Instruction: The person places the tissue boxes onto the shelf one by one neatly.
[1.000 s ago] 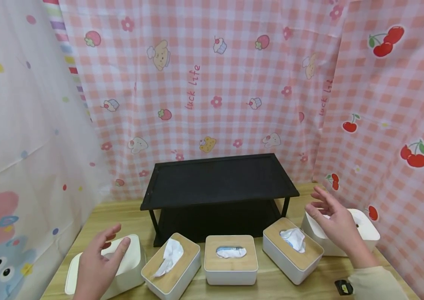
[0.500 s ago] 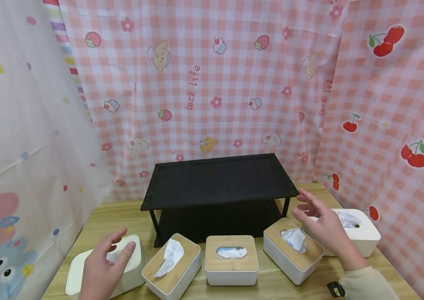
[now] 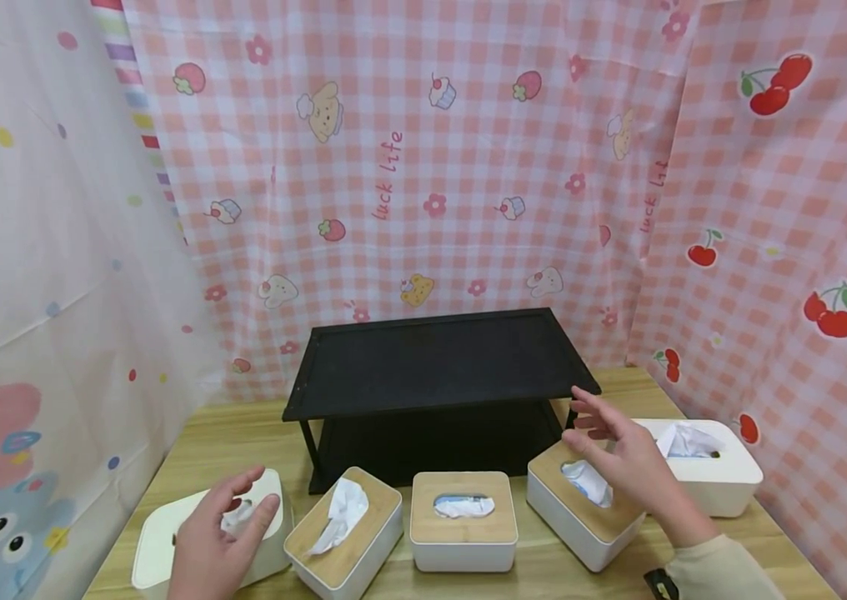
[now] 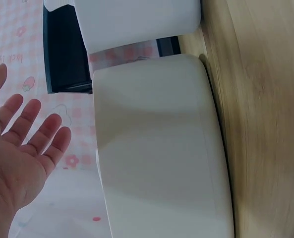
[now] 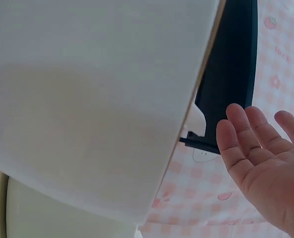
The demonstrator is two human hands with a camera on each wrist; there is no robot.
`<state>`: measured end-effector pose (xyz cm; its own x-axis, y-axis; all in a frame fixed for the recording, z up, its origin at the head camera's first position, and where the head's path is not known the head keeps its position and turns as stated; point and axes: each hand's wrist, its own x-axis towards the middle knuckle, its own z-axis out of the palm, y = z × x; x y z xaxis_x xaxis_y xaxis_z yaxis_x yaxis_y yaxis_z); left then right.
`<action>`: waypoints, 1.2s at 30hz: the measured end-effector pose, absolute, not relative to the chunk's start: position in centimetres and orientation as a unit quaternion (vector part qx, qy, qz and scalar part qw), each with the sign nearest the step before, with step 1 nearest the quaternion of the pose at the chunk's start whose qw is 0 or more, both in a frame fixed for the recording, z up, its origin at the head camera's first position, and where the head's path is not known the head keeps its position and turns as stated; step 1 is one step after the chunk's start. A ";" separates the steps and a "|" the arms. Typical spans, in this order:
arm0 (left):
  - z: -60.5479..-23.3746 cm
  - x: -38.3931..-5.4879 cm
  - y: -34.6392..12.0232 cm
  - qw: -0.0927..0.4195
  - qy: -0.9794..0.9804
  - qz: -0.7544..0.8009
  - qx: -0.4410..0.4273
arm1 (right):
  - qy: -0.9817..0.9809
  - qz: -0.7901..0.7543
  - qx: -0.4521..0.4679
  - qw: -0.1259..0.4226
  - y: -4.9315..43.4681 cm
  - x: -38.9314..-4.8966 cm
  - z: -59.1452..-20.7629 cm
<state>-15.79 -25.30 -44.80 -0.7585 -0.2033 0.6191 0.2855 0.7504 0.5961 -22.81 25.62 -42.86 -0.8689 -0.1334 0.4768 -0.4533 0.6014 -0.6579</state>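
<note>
My left hand (image 3: pixel 221 533) hovers above the all-white tissue box (image 3: pixel 157 542) at the far left, fingers relaxed and holding nothing. In the left wrist view that box's pale side (image 4: pixel 156 144) stands beside the spread fingers, apart from them. Over the wood-topped tissue box (image 3: pixel 581 508) at the right is my right hand (image 3: pixel 629 458), also holding nothing, its fingers loosely bent. Part of that lid and tissue is hidden behind it. The right wrist view has the open palm (image 5: pixel 275 183) next to a large white box side (image 5: pixel 87 109), with a gap between.
Two more wood-topped tissue boxes stand between the hands, one angled (image 3: pixel 344 533) and one straight (image 3: pixel 463 521). Another white tissue box (image 3: pixel 716 475) is at the far right. Behind them is a black two-tier rack (image 3: pixel 438 362). A small black object (image 3: pixel 661 583) lies by the right sleeve.
My right hand has moved left, from over the far-right white box to over the neighbouring wood-topped one. The left hand has shifted slightly right. The boxes stay in place.
</note>
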 end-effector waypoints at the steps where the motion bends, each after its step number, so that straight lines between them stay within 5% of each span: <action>1: -44.8 -15.8 -25.3 0.346 -0.870 -0.351 -0.024 | -0.874 0.412 0.171 0.194 25.5 -22.8 -42.9; 36: -46.7 -15.0 -23.8 0.314 -0.891 -0.329 -0.013 | -0.884 0.378 0.226 0.158 22.4 -22.7 -43.8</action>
<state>-15.01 -23.76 -46.72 -0.8022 -0.1843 0.5679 0.2289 0.7836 0.5776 -22.68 22.36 -43.82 -0.8483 -0.2799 0.4496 -0.5185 0.6118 -0.5974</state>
